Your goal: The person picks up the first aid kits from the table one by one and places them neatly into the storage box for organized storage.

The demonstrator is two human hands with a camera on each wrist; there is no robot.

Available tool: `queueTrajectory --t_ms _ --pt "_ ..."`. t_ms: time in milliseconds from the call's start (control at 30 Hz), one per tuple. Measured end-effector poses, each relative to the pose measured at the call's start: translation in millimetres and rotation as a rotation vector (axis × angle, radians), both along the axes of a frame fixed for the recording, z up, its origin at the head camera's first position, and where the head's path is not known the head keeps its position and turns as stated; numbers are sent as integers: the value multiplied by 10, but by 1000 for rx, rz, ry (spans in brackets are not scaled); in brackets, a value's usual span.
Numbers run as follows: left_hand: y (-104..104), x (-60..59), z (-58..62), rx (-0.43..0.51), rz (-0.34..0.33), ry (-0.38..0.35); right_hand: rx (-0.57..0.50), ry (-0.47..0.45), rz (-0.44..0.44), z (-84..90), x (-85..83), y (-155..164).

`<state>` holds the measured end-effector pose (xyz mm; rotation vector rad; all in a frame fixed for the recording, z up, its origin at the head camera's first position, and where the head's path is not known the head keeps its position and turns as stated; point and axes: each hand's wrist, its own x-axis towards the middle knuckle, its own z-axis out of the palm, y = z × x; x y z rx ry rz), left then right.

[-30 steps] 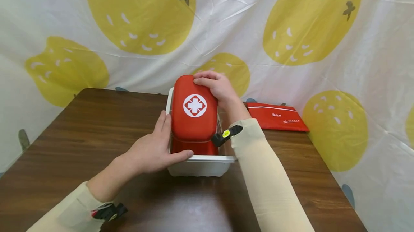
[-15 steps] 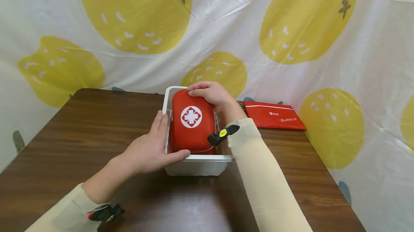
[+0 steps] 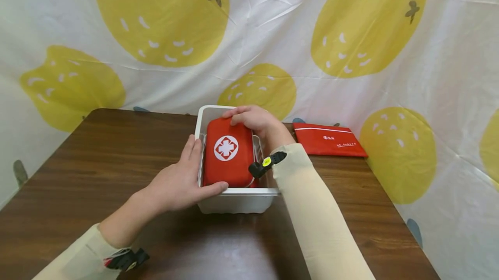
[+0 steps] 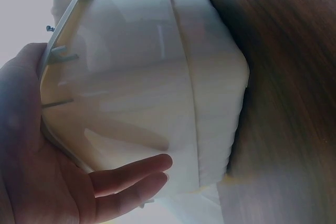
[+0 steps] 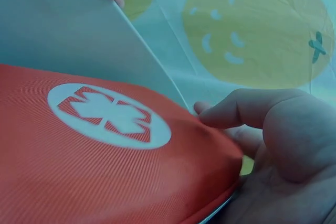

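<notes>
A red first-aid case (image 3: 234,171) with a white cross emblem sits inside a white plastic bin (image 3: 235,204), its far end a little raised. My right hand (image 3: 259,120) grips that far end; in the right wrist view its thumb and fingers (image 5: 236,107) curl round the case's corner. My left hand (image 3: 175,180) steadies the bin at its near left corner, thumb along the front rim. Straight fingers (image 4: 134,174) lie against the bin's outer wall in the left wrist view. Something red shows a little beneath the case; its kind is hidden.
A flat red pouch (image 3: 329,140) with white print lies on the brown wooden table (image 3: 128,154), right of the bin. Behind the table hangs a white cloth (image 3: 269,24) with yellow fruit prints. Clear plastic edges show inside the bin beside the case.
My right hand has lowered the first-aid case deeper into the bin and towards me, its near end going down behind the front rim. The left hand has stayed on the bin.
</notes>
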<state>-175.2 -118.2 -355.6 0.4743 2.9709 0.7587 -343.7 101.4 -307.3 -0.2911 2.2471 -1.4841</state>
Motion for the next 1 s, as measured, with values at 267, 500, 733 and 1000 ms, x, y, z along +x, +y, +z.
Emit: queueTrajectory --t_ms 267,500,733,1000 --pt "2 4 -11 12 2 -1 111 -74 56 14 29 13" --pt "6 3 0 9 2 -4 148 -63 71 -3 14 13" --pt "7 8 0 10 1 -4 177 -38 72 -8 18 14" --pt "6 15 -7 11 7 3 170 -28 77 -17 14 16"
